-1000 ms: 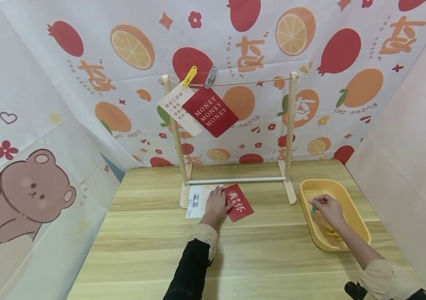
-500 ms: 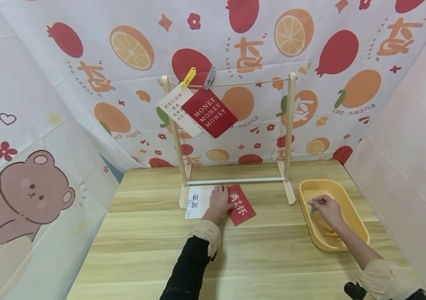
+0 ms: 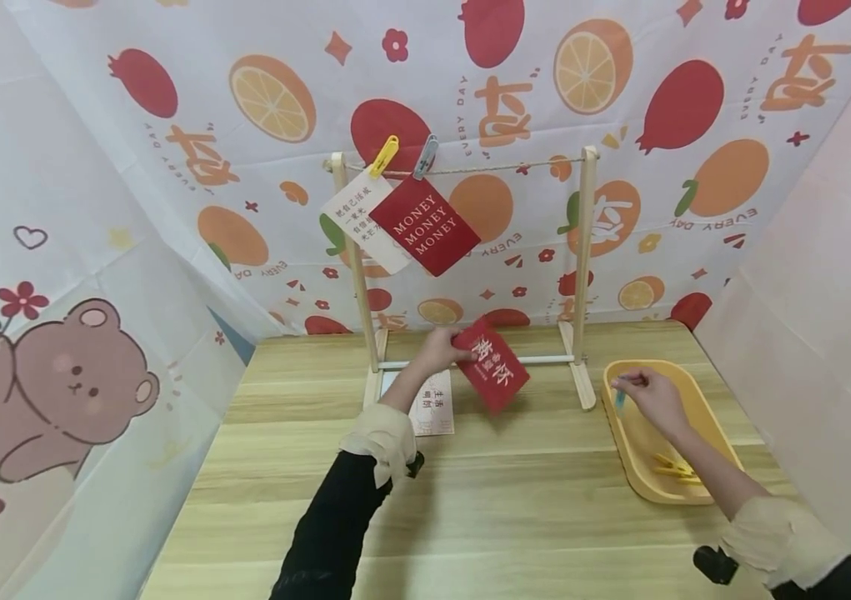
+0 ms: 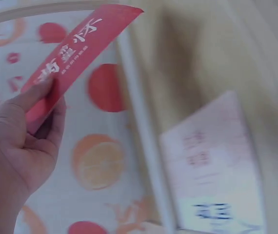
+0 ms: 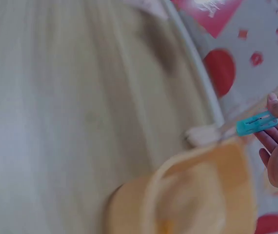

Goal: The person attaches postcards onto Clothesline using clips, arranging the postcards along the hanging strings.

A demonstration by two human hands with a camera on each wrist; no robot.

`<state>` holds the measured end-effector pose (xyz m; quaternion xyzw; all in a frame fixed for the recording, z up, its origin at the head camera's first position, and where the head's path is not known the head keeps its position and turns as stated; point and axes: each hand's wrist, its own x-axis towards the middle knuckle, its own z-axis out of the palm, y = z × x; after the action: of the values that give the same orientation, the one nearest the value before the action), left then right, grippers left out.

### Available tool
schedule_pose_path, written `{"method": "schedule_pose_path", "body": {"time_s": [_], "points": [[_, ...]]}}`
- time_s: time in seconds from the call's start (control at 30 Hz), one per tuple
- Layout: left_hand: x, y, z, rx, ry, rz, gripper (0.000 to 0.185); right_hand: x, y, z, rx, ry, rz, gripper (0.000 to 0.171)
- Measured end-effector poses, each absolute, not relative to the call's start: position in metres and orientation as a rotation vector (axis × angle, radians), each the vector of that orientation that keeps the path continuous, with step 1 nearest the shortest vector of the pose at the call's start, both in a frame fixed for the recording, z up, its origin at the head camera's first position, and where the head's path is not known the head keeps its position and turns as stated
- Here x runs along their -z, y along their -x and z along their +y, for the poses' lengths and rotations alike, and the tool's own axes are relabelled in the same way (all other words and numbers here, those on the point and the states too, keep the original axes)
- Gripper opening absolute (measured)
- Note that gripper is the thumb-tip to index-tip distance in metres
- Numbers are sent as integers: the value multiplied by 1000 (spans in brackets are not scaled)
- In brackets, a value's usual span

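My left hand [image 3: 436, 352] pinches a red card [image 3: 494, 367] with white characters by its upper left edge, raised in front of the rack's lower bar. In the left wrist view the card [image 4: 75, 58] bends slightly between thumb and fingers. Below, a white printed card [image 3: 434, 405] lies on the table, partly covered by my forearm. Over the yellow tray my right hand [image 3: 650, 398] pinches a teal clothespin [image 5: 256, 123] between thumb and fingers, its free end pointing away from the hand.
A wooden rack [image 3: 585, 275] carries a rope [image 3: 500, 167]. A yellow clothespin [image 3: 384, 156] and a grey clothespin [image 3: 426, 157] hold a cream card [image 3: 365, 218] and a red MONEY card [image 3: 428, 225] there. Yellow clothespins [image 3: 676, 468] lie in the tray [image 3: 658, 492].
My left hand has picked the red card up from the table and lifted it, uncovering more of the white card. My right hand has risen slightly with the teal clothespin.
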<state>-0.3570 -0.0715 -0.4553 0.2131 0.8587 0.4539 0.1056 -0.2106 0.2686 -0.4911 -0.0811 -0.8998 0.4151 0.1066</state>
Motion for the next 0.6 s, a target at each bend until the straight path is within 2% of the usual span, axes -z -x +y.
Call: {"method": "schedule_pose_path", "body": {"time_s": [0.17, 0.4, 0.6], "points": [[411, 362, -72, -1570, -649, 2478, 32, 441, 241, 247, -1275, 109, -2577, 45], [350, 362, -73, -1887, -701, 2405, 30, 333, 280, 192, -1380, -66, -2428, 36], [316, 368, -76, -2082, -610, 2429, 33, 250, 311, 141, -1631, -179, -2212, 28]]}}
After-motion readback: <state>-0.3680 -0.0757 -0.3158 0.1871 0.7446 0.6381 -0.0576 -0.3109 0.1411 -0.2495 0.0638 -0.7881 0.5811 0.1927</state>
